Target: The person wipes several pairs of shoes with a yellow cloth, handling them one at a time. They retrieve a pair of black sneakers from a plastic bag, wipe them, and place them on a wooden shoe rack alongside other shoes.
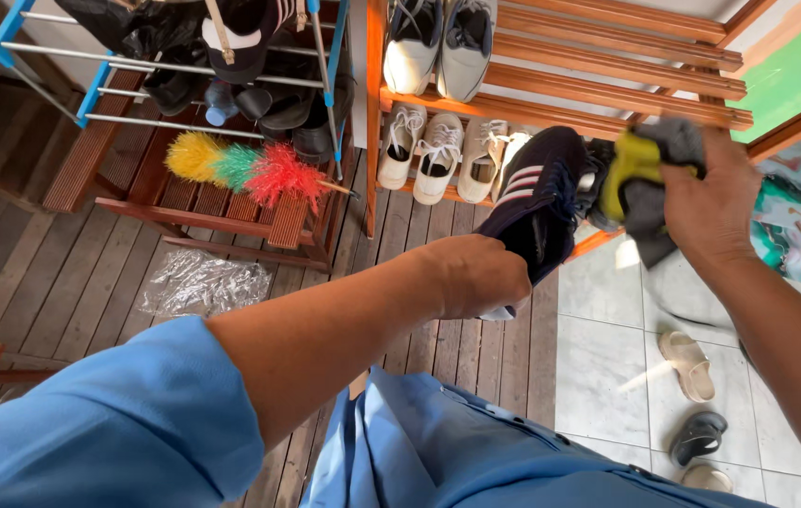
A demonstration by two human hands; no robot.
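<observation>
Nearest the camera: a light blue shirt [419,452] and its short sleeve [109,423] fill the lower frame.

Left hand [475,275]: closed as a fist around the heel end of a dark navy sneaker with pale pink side stripes [537,202]. The sneaker is held off the floor, toe raised toward the rack, in front of the lower shelf of the orange wooden slatted shoe rack [607,94].

Right hand [715,198]: fingers curled shut on a bunched grey and yellow cloth [640,174]. The cloth is pressed against the toe end of the sneaker.

Floor, right side: pale marble-pattern tiles [607,357] carry a beige slide sandal [689,365] and a dark grey sandal [698,437], lying near each other.

Floor, left side: dark wooden planks [62,273] carry a crumpled clear plastic sheet [203,282].

Beyond the plastic: a low brown slatted wooden stand [231,212] supports a feather duster with yellow, green and red tufts [240,169], lying on its side.

Rack, lower shelf: white lace-up sneakers [438,155] stand in a row, toes down. Upper shelf: a pair of white and grey sneakers [438,42].

Farthest left: a metal shelf rack with blue joints [99,89] holds dark shoes and sandals [259,85].
</observation>
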